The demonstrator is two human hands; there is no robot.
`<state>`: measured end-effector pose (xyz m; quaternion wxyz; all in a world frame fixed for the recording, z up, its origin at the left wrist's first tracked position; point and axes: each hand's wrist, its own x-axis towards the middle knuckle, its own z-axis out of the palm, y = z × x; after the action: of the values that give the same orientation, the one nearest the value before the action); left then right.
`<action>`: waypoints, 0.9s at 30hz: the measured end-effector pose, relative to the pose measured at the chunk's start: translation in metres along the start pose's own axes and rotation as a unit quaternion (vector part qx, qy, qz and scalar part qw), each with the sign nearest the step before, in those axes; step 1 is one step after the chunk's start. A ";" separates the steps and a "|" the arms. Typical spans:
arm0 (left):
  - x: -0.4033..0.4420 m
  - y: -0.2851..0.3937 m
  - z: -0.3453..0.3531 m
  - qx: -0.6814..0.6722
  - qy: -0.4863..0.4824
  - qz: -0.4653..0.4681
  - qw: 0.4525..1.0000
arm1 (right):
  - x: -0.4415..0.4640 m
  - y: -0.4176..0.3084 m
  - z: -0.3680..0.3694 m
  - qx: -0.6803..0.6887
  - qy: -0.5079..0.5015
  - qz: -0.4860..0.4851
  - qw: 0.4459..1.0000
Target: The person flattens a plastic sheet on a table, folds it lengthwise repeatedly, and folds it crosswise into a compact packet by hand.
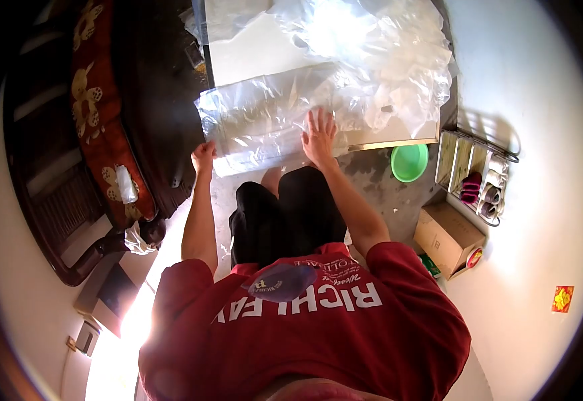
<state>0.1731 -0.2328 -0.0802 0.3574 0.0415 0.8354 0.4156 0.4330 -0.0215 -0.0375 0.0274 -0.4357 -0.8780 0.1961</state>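
A flat, shiny stack of clear plastic bags [258,123] lies across the near side of a white table [238,57], its front edge hanging over toward my knees. My left hand [204,158] is closed at the near left corner of the plastic, the fingers curled on its edge. Flat on top of the plastic, toward its right end, rests my right hand [319,138] with fingers apart. Behind and to the right, a large heap of crumpled clear plastic [391,63] covers much of the table, partly washed out by glare.
A green basin [409,163] is under the table's right corner. Farther right are a shoe rack [463,162] with several shoes and a cardboard box [442,234]. On the left, a dark wooden bench [57,194] carries a red patterned cover [91,80].
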 end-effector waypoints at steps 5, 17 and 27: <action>0.008 0.015 0.009 0.094 0.068 0.024 0.993 | -0.014 0.008 0.000 -0.023 -0.036 0.059 0.997; -0.024 0.049 0.009 0.145 0.123 0.124 0.974 | -0.028 -0.004 -0.003 -0.007 -0.067 0.115 0.991; -0.030 0.063 0.026 0.322 0.232 0.352 0.847 | -0.030 -0.003 -0.009 -0.082 -0.067 0.113 0.988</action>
<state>0.1972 -0.1853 -0.0285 -0.0507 0.3484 0.9101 0.2187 0.4510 -0.0437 -0.0246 -0.0898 -0.5185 -0.8364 0.1537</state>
